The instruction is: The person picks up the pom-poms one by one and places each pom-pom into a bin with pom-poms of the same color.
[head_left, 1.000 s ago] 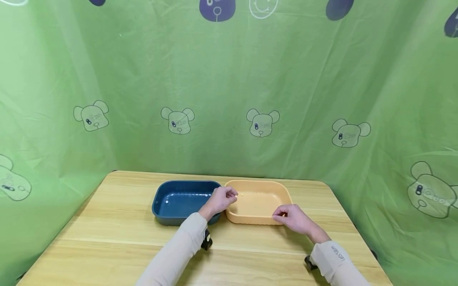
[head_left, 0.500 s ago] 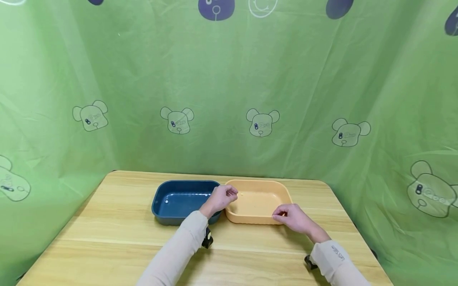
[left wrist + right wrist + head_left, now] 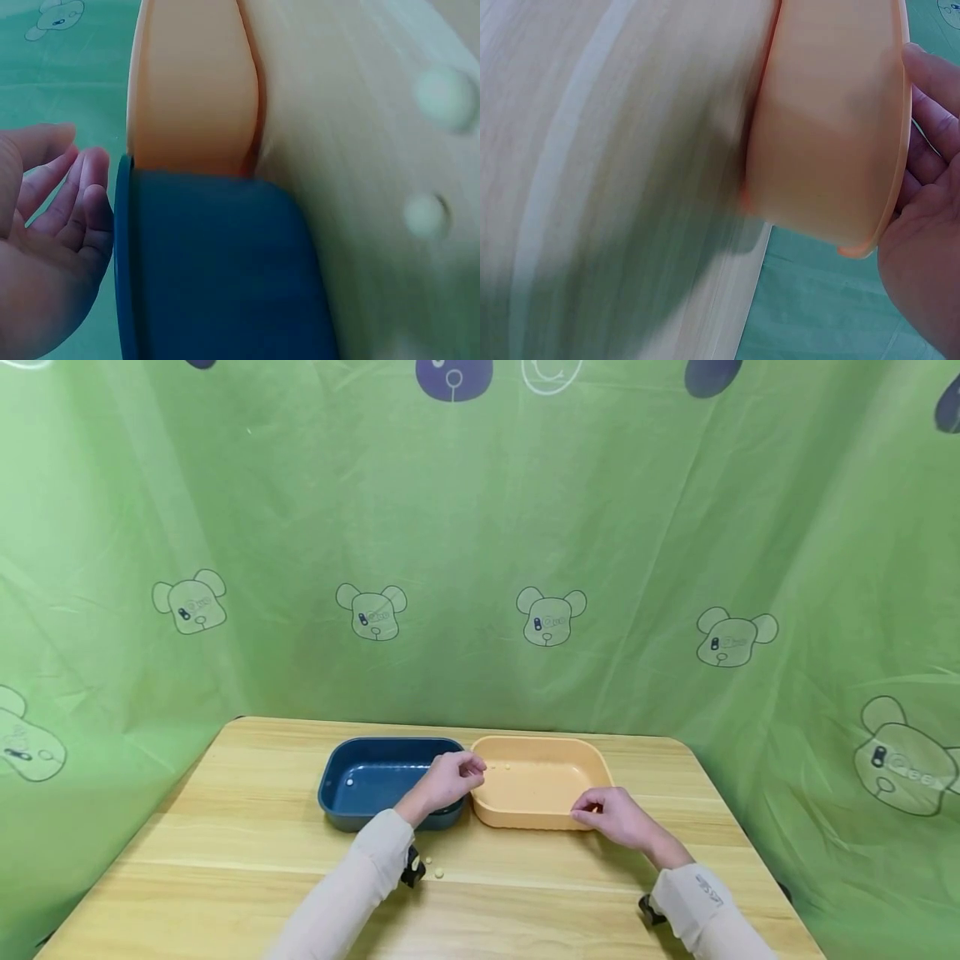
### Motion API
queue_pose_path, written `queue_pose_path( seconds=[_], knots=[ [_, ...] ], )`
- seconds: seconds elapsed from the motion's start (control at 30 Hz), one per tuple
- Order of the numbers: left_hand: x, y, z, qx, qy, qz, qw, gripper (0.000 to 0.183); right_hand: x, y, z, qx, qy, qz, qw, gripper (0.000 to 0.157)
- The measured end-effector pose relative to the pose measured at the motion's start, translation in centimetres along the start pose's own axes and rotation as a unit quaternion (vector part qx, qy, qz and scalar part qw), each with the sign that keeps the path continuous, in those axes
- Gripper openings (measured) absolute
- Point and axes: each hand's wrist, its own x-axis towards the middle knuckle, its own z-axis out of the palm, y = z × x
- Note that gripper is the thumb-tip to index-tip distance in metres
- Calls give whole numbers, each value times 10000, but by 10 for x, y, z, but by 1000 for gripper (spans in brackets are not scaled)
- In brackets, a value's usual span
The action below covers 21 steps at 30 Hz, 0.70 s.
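Note:
In the head view my left hand (image 3: 446,779) hovers over the right end of the dark blue basin (image 3: 360,820), fingertips close to the orange basin's edge. The left wrist view shows its fingers loosely bent, with nothing between thumb and fingers. My right hand (image 3: 615,818) pinches the near right rim of the orange basin (image 3: 525,820), the thumb (image 3: 930,75) outside and the fingers inside. Two small pale pieces, one a tiny pale piece (image 3: 507,767), lie in the orange basin toward its back left. A small white round spot (image 3: 349,782) shows inside the blue basin.
Both basins stand side by side toward the back of the wooden table (image 3: 225,860). Small pale round pieces (image 3: 438,873) lie on the table beside the left wrist's black camera (image 3: 413,867). A green curtain (image 3: 465,527) surrounds the table's back and sides.
My left hand has drawn back leftward from over the orange basin. A second pale piece now shows in that basin, and pale pieces on the table are uncovered. The right hand stays put.

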Motion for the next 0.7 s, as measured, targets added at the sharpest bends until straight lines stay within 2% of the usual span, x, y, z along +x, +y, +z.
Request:
queue_pose_path(
  seconds=[0.4,0.7],
  knots=[
    [-50,-10,-28,-59,-117,33,9999,14,-1,-1,0,-4,1,-26,10000,8],
    [-88,-18,-49,76,-280,81,9995,10,0,-1,0,32,47,-6,10000,8]
  ],
)
